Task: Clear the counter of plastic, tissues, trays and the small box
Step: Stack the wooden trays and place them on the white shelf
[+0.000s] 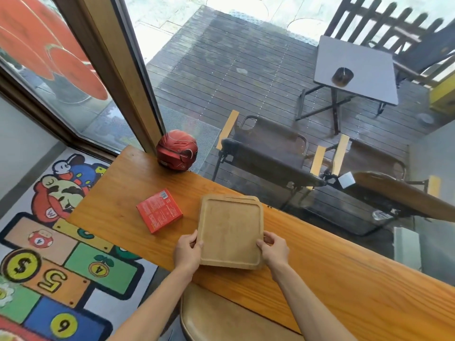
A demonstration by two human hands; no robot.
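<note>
Two stacked square wooden trays (231,230) on long orange wood counter (344,267); left hand (188,252) & right hand (274,249) grip them. One flat red box (159,210) just left of trays.

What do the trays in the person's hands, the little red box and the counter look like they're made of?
The trays, two stacked, look like pale unvarnished wood, perhaps bamboo: matte, faint grain, rounded raised rims. The left hand and right hand grip their sides. The small red box seems printed cardboard, with sharp folded edges and a label. The counter looks like varnished orange-toned wood, with long grain lines and a slight sheen.
</note>
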